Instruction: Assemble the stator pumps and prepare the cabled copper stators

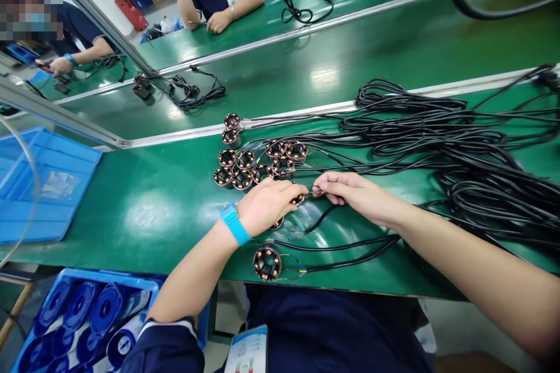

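My left hand (273,201), with a blue wrist strap, is closed over a copper-wound motor stator (298,199), mostly hidden under the fingers. Just right of it, my right hand (345,191) pinches the thin lead wires (315,191) between that stator and its black cable. Beyond my left hand several more stators (242,179) stand grouped on the green bench, their cables running right. Nearer to me lies a single stator (267,263) with thin coloured leads joined to a cable. Another stator (278,222) is partly covered by my left hand.
A heap of coiled black cables (481,157) covers the bench's right side. At the left are a blue bin (74,186) and, lower, a crate of blue cylindrical housings (107,306). A metal rail (175,135) runs behind the stators. Two people sit across the bench.
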Demonstrator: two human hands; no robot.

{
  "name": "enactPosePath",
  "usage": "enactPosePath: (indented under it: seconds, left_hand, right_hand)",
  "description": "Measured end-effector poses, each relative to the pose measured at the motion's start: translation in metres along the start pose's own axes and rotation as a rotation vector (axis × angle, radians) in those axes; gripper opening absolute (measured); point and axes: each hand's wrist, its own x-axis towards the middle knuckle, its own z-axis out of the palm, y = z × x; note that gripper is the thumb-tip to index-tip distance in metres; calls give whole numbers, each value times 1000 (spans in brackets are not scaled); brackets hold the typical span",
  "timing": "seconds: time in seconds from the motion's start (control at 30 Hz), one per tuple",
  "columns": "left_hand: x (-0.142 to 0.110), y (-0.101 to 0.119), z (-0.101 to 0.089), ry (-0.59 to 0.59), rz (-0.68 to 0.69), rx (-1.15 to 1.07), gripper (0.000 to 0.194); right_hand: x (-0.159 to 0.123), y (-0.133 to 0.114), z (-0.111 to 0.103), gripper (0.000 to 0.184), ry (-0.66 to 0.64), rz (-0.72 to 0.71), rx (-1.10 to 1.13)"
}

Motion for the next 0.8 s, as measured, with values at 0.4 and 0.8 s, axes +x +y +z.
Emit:
enactPosePath:
  seconds: [0.4,0.8]
  left_hand:
    - [-12,12,-6,52,-53,-151,26]
    - [-29,-34,13,369,-85,98,16]
  right_hand:
    - [-8,-7,9,41,-107,41,-28]
    - [14,-12,2,23,147,-524,-889]
